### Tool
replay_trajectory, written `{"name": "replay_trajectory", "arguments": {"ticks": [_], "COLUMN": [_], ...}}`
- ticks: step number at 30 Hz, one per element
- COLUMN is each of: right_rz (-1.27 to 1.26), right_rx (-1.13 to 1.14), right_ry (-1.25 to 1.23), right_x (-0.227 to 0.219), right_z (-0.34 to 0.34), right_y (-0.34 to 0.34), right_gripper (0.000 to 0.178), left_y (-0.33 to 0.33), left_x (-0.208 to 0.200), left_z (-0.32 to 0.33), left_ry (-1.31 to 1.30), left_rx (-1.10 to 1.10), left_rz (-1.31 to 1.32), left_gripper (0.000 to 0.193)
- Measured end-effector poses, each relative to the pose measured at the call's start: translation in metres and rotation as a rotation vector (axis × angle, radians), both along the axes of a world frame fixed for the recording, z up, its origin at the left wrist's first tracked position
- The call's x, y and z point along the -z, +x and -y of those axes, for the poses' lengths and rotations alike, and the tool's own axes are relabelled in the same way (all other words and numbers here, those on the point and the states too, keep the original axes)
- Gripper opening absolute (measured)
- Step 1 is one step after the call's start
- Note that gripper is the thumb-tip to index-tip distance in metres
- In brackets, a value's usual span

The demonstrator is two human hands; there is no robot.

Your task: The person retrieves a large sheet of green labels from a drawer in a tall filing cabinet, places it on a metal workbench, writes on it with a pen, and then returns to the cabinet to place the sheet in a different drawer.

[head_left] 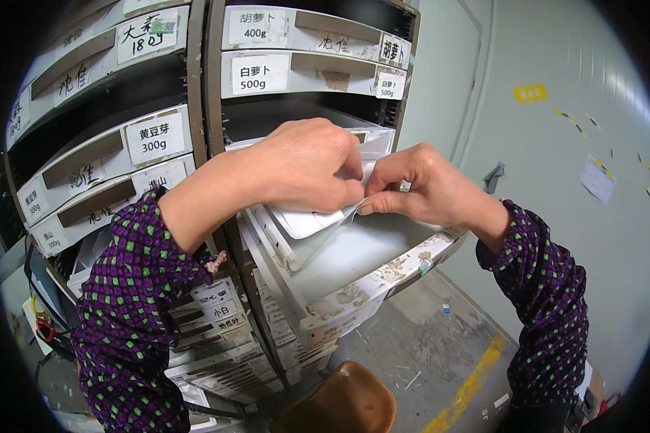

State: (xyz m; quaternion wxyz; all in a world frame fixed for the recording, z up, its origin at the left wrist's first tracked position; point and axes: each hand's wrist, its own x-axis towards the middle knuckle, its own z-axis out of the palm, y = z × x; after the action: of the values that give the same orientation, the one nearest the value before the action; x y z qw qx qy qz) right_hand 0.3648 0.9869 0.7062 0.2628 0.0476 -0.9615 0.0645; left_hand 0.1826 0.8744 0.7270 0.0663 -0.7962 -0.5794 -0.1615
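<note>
A thin, whitish, partly see-through sheet [318,249] is pinched between my two hands above a pulled-out white tray [354,297]. My left hand [303,169] is closed, its fingertips at the sheet's upper edge. Right beside it, my right hand [430,187] pinches the same edge between thumb and forefinger. White label sheets [296,222] lie in the left part of the tray, partly under my left hand. Torn paper and old glue mark the tray's front rim. My fingers hide where exactly the sheet is gripped.
Racks of labelled white trays [332,72] stand ahead and to the left [123,159]. Below the tray is a brown seat [347,400]. A yellow line [469,382] crosses the grey floor. The pale wall [556,180] at right carries a paper sheet [598,179].
</note>
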Motion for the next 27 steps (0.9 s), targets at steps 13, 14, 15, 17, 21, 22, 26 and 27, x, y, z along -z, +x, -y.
{"name": "replay_trajectory", "arguments": {"ticks": [13,14,15,17,21,22,26,27], "right_rz": [0.150,0.148,0.122,0.072,-0.176,-0.122,0.363,0.421], "right_rx": [0.061,0.034,0.062,0.108,0.040,0.022,0.158,0.153], "right_ry": [-0.332,-0.364,-0.232,0.025,0.232,0.239,0.144,0.156], "right_x": [0.000,0.002,0.001,0.003,0.000,-0.005,-0.017,-0.012], "right_z": [-0.015,-0.016,-0.013,-0.007,0.000,0.004,0.019,0.014], "right_y": [0.006,0.007,0.009,0.012,0.017,0.017,0.015,0.010], "right_gripper": [0.029,0.029,0.029,0.031,0.033,0.032,0.027,0.026], "left_y": [-0.006,-0.008,-0.009,-0.008,-0.005,-0.005,-0.006,-0.005], "left_x": [-0.003,0.000,0.001,0.003,0.003,0.003,0.005,0.006], "left_z": [-0.002,-0.004,-0.005,-0.005,-0.008,-0.007,-0.006,-0.007], "left_ry": [-0.049,-0.012,0.025,0.050,0.076,0.102,0.170,0.176], "left_rx": [0.063,0.085,0.106,0.080,0.036,0.027,0.029,0.038], "left_rz": [0.059,0.047,0.035,-0.002,-0.082,-0.085,-0.046,-0.024], "left_gripper": [0.037,0.036,0.034,0.032,0.027,0.026,0.022,0.021]}}
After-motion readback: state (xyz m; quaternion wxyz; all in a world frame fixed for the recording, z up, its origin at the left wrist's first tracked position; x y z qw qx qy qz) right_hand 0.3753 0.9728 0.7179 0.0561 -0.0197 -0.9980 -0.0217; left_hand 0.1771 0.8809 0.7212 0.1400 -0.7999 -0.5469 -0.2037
